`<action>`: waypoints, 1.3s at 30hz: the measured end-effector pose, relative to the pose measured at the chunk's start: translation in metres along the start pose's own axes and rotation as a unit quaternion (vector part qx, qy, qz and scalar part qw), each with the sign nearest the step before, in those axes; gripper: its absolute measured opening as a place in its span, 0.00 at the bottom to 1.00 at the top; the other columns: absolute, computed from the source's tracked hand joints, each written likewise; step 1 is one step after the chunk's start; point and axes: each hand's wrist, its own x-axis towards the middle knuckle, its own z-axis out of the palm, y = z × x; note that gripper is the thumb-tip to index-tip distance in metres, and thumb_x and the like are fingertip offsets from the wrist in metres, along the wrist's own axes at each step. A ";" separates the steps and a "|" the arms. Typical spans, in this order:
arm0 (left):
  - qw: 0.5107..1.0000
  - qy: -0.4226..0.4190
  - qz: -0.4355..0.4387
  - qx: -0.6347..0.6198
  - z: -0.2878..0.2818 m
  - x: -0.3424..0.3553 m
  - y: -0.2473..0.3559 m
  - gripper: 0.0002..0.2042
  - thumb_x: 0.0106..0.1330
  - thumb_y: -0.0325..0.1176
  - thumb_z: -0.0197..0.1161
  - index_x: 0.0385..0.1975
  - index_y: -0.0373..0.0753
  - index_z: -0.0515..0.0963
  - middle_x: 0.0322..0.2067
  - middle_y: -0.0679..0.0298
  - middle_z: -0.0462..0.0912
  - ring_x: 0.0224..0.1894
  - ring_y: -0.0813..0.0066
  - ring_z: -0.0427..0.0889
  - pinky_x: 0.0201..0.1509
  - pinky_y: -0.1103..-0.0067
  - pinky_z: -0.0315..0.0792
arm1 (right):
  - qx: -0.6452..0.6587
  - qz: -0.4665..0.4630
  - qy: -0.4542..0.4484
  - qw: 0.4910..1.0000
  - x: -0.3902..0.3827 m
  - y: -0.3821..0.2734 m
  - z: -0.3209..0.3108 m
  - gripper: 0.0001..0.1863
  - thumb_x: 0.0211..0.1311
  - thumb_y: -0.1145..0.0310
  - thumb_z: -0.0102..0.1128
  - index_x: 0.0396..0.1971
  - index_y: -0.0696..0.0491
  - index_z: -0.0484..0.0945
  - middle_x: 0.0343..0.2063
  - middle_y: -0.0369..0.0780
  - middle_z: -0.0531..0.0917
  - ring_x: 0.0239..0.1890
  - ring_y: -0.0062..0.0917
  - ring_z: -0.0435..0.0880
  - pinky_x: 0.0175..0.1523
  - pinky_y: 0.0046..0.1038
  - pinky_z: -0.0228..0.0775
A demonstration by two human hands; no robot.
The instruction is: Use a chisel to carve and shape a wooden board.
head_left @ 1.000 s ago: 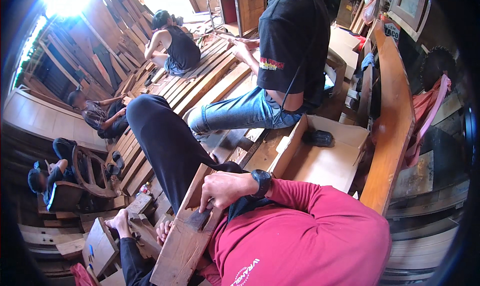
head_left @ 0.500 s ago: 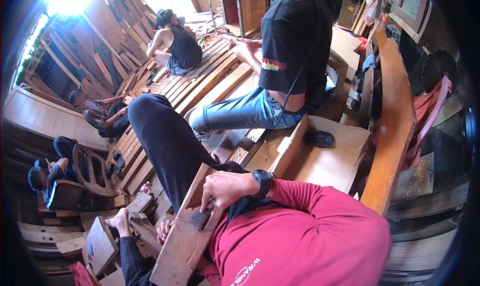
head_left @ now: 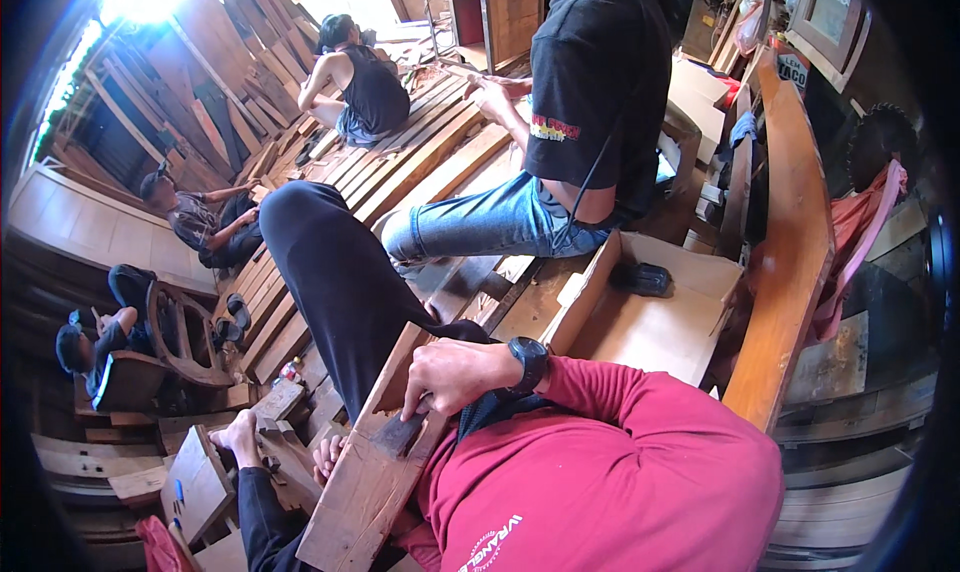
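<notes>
A thick brown wooden block (head_left: 358, 507) with a cut-out recess lies slanted across my lap. My right hand (head_left: 445, 375), with a dark watch at the wrist, is closed on a flat dark metal blade (head_left: 397, 435). The blade rests against the block at the recess, and its upper part is hidden by my fingers. On the block's left side my left hand (head_left: 328, 456) is closed round the edge, only its fingers showing; the rest is hidden behind the wood.
A person in a black shirt (head_left: 600, 92) sits close ahead beside an open cardboard box (head_left: 650, 342) holding a dark object. Long planks (head_left: 440, 162) cover the floor. Other people sit farther left. A varnished curved board (head_left: 785, 252) stands at right, and wood offcuts (head_left: 280, 402) lie at left.
The view has shifted slightly. The blade shows at a slightly different tilt in my right hand; my left hand keeps its hold on the block.
</notes>
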 end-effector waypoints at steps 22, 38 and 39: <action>0.995 0.064 0.067 -0.023 0.010 0.005 -0.018 0.12 0.69 0.28 0.48 0.20 0.39 0.63 0.17 0.61 0.56 0.20 0.70 0.63 0.27 0.70 0.59 | -0.294 -0.296 0.128 0.900 0.094 -0.062 0.088 0.09 0.57 0.67 0.56 0.25 0.56 0.81 0.23 0.33 0.78 0.31 0.29 0.79 0.41 0.33 0.73; 0.996 0.054 0.074 0.018 -0.014 0.003 0.014 0.08 0.66 0.27 0.51 0.23 0.40 0.69 0.19 0.58 0.65 0.22 0.66 0.71 0.27 0.69 0.64 | -0.463 -0.361 0.134 0.798 0.091 -0.063 0.095 0.06 0.43 0.66 0.62 0.15 0.51 0.80 0.17 0.33 0.77 0.20 0.28 0.73 0.26 0.37 0.58; 0.995 0.058 0.076 0.025 -0.014 0.002 0.013 0.08 0.66 0.27 0.51 0.23 0.40 0.69 0.19 0.57 0.66 0.22 0.65 0.72 0.27 0.69 0.65 | -0.366 -0.389 0.069 0.843 0.085 -0.064 0.093 0.06 0.43 0.66 0.62 0.15 0.51 0.80 0.17 0.33 0.76 0.20 0.28 0.73 0.26 0.37 0.58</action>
